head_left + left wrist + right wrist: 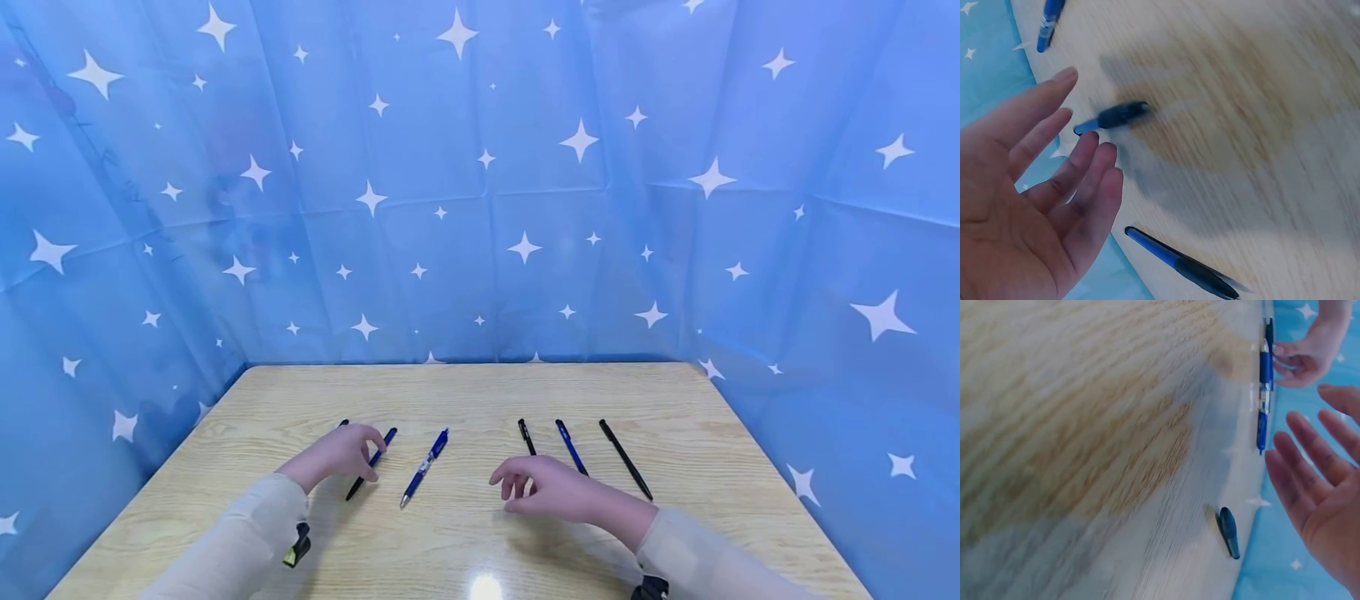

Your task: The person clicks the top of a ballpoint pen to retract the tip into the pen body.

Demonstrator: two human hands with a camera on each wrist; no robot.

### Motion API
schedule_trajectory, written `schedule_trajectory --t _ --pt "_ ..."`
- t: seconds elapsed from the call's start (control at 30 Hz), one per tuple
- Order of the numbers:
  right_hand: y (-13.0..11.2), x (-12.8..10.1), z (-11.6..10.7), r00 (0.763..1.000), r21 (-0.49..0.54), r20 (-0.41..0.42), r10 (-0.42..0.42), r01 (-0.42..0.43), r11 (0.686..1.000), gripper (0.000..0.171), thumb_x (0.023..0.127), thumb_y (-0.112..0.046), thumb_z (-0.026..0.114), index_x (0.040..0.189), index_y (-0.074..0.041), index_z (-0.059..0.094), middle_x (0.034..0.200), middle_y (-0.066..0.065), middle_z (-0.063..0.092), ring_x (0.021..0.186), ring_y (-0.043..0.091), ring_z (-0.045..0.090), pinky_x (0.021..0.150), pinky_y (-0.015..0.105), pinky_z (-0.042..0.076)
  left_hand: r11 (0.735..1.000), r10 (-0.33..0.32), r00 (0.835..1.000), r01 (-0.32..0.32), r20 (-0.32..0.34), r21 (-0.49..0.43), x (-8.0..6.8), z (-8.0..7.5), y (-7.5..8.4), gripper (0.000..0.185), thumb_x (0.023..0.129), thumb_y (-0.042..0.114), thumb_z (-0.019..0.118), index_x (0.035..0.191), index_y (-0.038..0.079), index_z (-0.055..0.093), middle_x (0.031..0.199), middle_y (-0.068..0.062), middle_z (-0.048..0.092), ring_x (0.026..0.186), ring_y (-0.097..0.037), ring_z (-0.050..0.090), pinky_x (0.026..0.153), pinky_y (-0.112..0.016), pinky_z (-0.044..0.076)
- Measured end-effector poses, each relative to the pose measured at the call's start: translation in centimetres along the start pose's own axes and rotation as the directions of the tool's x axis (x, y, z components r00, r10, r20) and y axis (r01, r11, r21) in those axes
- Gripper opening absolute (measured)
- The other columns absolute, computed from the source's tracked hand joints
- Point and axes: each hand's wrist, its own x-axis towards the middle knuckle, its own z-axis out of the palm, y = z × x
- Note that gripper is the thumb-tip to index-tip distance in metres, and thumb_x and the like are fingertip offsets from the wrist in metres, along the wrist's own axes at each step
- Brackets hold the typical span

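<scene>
My left hand hovers over a blue pen with a dark grip, its fingers loosely bent. In the left wrist view, the fingertips come close to that pen; whether they touch it I cannot tell. Another blue and black pen lies to its left, mostly hidden by the hand in the head view. To the right is a blue click pen with a clear middle. My right hand hangs relaxed above the table, holding nothing, in front of a black pen it partly covers.
A blue pen, partly behind my right hand, and a long black pen lie on the right side of the light wooden table. A blue curtain with white stars surrounds the table's back and sides.
</scene>
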Motion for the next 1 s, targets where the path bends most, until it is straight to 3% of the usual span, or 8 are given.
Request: schedule_trajectory --t 0.3,0.47,0.77,1.0 --pt "-0.5 0.7 0.4 1.000 -0.035 0.026 0.002 -0.001 0.999 0.022 0.091 -0.011 0.069 0.113 -0.011 0.067 0.098 -0.002 0.066 0.086 0.005 0.058 0.074 0.026 0.051 0.999 0.037 0.997 -0.034 0.061 -0.037 0.4 0.3 -1.2 0.046 0.065 -0.001 0.089 0.103 0.011 0.067 0.084 -0.006 0.059 0.064 -0.017 0.057 0.058 -0.032 0.051" --pt "-0.4 1.1 0.7 0.999 -0.034 0.040 0.003 -0.001 0.999 0.021 0.092 -0.012 0.069 0.113 -0.012 0.067 0.099 -0.004 0.066 0.086 0.004 0.058 0.075 0.025 0.051 0.997 0.022 0.995 -0.015 0.095 -0.070 0.5 0.3 -1.4 0.049 0.065 -0.007 0.087 0.104 0.012 0.065 0.087 -0.008 0.057 0.067 -0.019 0.058 0.056 -0.032 0.053" --pt "-0.7 1.0 0.8 0.999 -0.035 0.045 0.005 -0.003 0.999 0.019 0.091 -0.013 0.069 0.110 -0.013 0.068 0.094 -0.006 0.065 0.085 0.004 0.058 0.075 0.025 0.051 0.997 0.001 0.989 0.012 0.150 -0.082 0.4 0.1 -0.9 0.052 0.066 -0.019 0.079 0.102 0.015 0.063 0.083 -0.010 0.054 0.062 -0.020 0.059 0.051 -0.033 0.054" --pt "-0.6 1.0 0.4 0.999 -0.064 0.040 -0.004 0.006 0.998 0.022 0.091 -0.013 0.069 0.113 -0.012 0.067 0.098 -0.005 0.066 0.087 0.003 0.058 0.075 0.026 0.051 0.999 0.010 0.990 -0.005 0.142 -0.035 0.0 -0.3 -0.3 0.054 0.066 -0.024 0.074 0.100 0.017 0.063 0.081 -0.008 0.056 0.063 -0.020 0.055 0.049 -0.033 0.050"
